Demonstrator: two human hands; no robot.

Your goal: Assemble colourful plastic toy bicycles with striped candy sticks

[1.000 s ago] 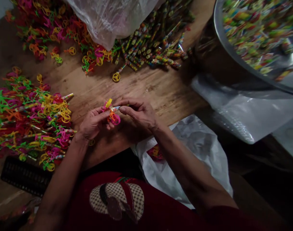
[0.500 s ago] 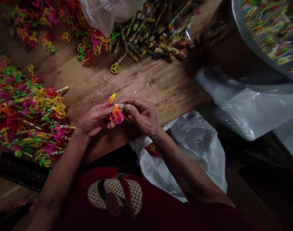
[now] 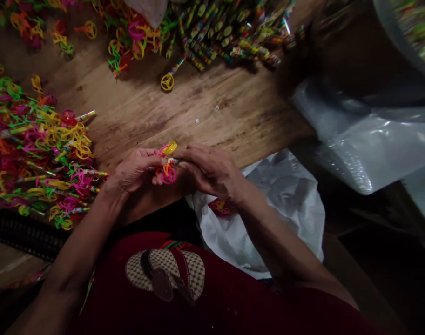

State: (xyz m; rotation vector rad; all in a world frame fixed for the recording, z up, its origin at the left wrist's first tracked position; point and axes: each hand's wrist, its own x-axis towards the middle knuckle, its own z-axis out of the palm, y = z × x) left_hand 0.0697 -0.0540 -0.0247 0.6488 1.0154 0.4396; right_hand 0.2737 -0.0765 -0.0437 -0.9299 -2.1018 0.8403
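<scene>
Both hands meet over the near edge of a wooden table (image 3: 212,116). My left hand (image 3: 135,170) pinches a small cluster of plastic rings (image 3: 167,163), yellow on top, orange and pink below. My right hand (image 3: 208,170) is closed on a short multicoloured stick (image 3: 173,160) whose tip sits against the rings. The two hands touch around the pieces, and the fingers hide most of the stick.
A heap of coloured rings and sticks (image 3: 34,149) lies at the left, and another pile of sticks (image 3: 226,32) at the back. A single yellow ring (image 3: 167,82) lies apart. A white plastic bag (image 3: 275,214) hangs at my lap, clear plastic (image 3: 366,144) lies right, and a black comb-like object (image 3: 27,235) is near left.
The view has shifted, so the table contents sit higher in frame. My hands stay together on the rings and stick; the yellow ring has tipped slightly to the right.
</scene>
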